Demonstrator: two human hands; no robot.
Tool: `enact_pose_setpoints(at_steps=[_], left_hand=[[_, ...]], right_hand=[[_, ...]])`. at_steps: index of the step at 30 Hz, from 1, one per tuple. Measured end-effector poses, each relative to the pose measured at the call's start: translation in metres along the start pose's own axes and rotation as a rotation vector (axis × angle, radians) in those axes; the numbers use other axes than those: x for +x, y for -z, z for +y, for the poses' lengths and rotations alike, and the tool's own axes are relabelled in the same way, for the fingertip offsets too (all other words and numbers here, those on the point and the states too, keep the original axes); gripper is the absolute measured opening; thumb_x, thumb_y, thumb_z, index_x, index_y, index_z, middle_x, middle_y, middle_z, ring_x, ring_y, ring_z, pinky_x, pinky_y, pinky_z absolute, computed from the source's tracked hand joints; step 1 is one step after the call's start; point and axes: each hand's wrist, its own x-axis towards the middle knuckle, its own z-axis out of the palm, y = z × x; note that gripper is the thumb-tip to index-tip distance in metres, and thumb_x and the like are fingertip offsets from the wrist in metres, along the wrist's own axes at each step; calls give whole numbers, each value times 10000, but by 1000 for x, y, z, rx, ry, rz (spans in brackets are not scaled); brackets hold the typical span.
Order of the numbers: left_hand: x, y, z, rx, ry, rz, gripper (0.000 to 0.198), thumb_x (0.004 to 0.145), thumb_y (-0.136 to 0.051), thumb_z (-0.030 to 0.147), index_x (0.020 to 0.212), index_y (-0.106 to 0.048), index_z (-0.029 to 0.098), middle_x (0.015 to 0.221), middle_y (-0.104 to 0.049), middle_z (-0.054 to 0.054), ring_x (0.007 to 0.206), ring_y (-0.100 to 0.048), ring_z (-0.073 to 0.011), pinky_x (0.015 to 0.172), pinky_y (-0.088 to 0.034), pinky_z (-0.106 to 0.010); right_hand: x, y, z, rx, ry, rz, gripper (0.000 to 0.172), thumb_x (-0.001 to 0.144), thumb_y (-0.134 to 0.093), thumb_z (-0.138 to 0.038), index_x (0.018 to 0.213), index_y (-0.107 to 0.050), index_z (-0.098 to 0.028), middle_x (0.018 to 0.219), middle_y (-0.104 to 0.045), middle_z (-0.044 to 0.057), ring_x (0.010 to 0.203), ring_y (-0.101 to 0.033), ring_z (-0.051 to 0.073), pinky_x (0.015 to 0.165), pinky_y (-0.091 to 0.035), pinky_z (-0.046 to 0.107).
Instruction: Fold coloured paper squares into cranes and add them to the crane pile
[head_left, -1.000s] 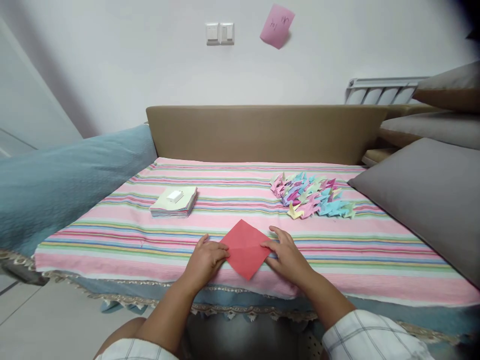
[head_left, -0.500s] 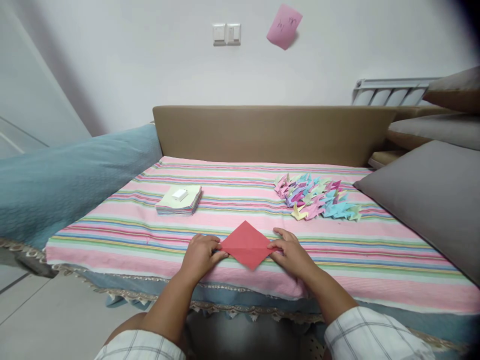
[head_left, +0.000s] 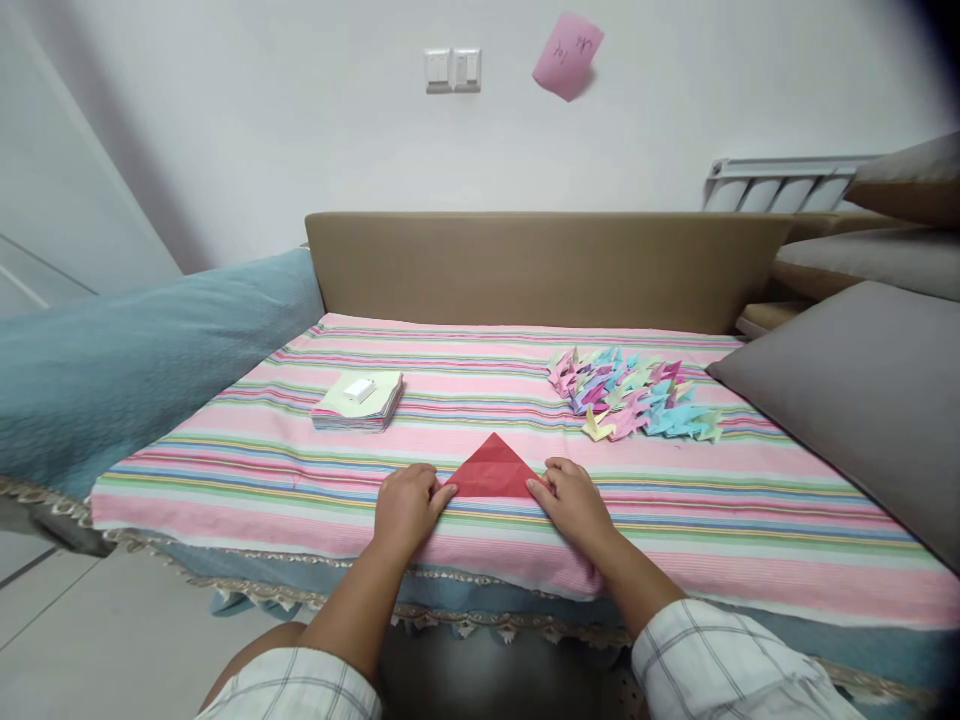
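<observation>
A red sheet of origami paper (head_left: 493, 472) shows as a triangle just above the striped cloth, its point facing away from me and its long edge toward me. My left hand (head_left: 409, 503) pinches the left corner between thumb and fingers. At the right corner, my right hand (head_left: 574, 500) grips the paper the same way, thumb on the near side. Beyond, to the right, lies a cluster of folded paper cranes (head_left: 630, 395) in pink, blue, yellow, green and purple. A stack of coloured paper squares (head_left: 356, 410) sits to the left, with a small white block (head_left: 359, 390) on top.
The striped cloth (head_left: 465, 365) covers a couch seat. Behind it rises a brown backrest (head_left: 525, 268). Grey cushions (head_left: 847, 400) are piled on the right, and a blue-covered armrest (head_left: 165, 350) stands on the left. A pink note (head_left: 568, 55) hangs on the wall beside switches (head_left: 453, 70).
The red paper has gone from an open diamond with a middle crease to a triangle pointing away. Both hands keep hold of its side corners and have shifted only slightly.
</observation>
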Motion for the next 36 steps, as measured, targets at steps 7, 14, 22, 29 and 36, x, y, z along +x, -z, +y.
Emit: enact_pose_setpoints(at_steps=[7, 14, 22, 29, 36], left_hand=[[0, 1, 3, 72, 32, -4, 283, 792, -553, 438, 649, -548, 194, 707, -602, -26, 727, -546, -193, 672, -356, -300], [-3, -12, 12, 125, -203, 183, 243, 815, -541, 208, 1050, -595, 236, 1250, -562, -58, 1112, -490, -262, 1016, -258, -477], [-25, -43, 42, 92, -467, -102, 705, 779, -524, 553, 1355, -354, 185, 1406, -398, -106, 1307, -324, -291, 1071, -233, -476], [-28, -44, 39, 108, -453, -167, 769, 750, -549, 572, 1376, -316, 192, 1424, -368, -106, 1319, -301, -306, 1072, -225, -497], [-27, -41, 40, 69, -442, -176, 761, 737, -566, 572, 1364, -340, 204, 1423, -372, -98, 1324, -295, -292, 1081, -226, -489]], right_hand=[[1, -1, -3, -67, 11, 35, 280, 805, -536, -388, 614, -490, -189, 1025, -573, 68, 968, -501, 214, 823, -372, 308], [2, -4, 0, -82, 28, 64, 278, 791, -558, -383, 612, -464, -193, 954, -569, 53, 906, -502, 203, 768, -367, 293], [2, -5, 2, -114, 71, 125, 199, 785, -573, -372, 699, -516, -203, 855, -577, 37, 821, -507, 187, 730, -369, 288], [-20, -9, -25, -210, 389, 154, 199, 866, -473, -223, 1024, -594, -225, 1084, -587, 61, 999, -481, 211, 888, -310, 356], [-31, -10, -26, -265, 342, -23, 261, 868, -460, -218, 1079, -613, -239, 986, -621, 56, 909, -511, 206, 807, -342, 329]])
